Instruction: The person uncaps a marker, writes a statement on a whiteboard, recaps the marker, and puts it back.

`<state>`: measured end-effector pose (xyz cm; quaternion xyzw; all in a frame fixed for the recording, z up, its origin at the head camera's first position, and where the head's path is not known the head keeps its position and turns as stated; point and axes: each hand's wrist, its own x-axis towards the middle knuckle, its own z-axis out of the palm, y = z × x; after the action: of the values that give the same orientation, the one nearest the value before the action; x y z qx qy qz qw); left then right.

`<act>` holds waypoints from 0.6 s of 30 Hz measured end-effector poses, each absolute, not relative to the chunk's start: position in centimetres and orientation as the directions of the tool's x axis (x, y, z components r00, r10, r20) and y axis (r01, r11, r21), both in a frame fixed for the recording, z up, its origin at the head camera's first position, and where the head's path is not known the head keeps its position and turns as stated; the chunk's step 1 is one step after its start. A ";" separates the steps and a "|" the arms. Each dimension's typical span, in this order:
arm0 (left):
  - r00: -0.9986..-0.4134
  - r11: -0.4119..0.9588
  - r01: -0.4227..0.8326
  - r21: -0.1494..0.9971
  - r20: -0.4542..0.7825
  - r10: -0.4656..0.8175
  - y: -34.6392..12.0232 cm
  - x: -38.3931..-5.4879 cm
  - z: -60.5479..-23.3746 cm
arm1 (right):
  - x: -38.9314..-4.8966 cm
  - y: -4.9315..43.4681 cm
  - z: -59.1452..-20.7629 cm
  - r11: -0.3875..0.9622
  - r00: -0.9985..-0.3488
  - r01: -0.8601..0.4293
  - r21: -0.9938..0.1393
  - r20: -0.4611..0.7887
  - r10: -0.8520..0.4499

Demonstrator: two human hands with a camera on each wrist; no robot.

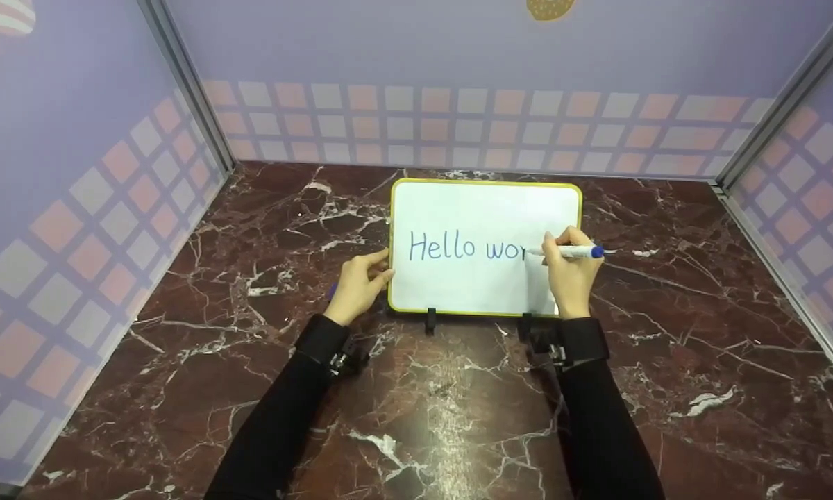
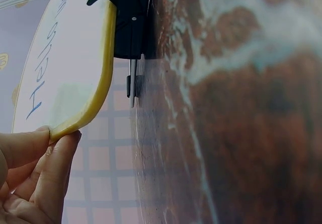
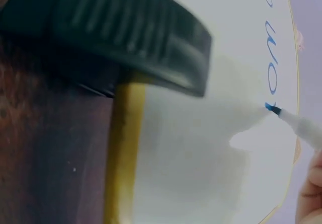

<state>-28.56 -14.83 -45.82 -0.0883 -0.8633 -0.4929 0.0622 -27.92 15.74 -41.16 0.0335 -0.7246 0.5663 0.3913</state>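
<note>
A small whiteboard (image 1: 472, 285) with a yellow frame stands tilted on a black stand (image 1: 431, 321), whose hooks catch its lower edge. Blue handwriting (image 1: 441, 246) across it reads "Hello wo" and the start of another letter. My left hand (image 1: 357, 283) pinches the board's left edge low down, thumb in front and fingers behind, as the left wrist view shows. In my right hand (image 1: 570, 274) is a white marker (image 1: 575, 252) with a blue end, held like a pen. Its blue tip (image 3: 271, 108) is at the board surface, just after the "o".
The board's stand rests on a dark red marbled table (image 1: 694, 333). Purple panels (image 1: 458, 55) with pink and white checks rise at the back and both sides, joined by metal corner posts (image 1: 187, 83). Something small and blue (image 1: 332, 290) shows beside the left hand.
</note>
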 end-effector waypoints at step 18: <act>-0.974 0.523 0.222 0.822 0.204 0.093 -14.8 -28.8 -45.9 | -28.3 17.5 -41.3 0.221 -0.685 -0.541 -0.811 0.578 0.445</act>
<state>-28.77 -14.83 -45.90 -0.0907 -0.8702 -0.4796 0.0672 -28.25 17.51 -41.27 0.0357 -0.6740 0.6229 0.3955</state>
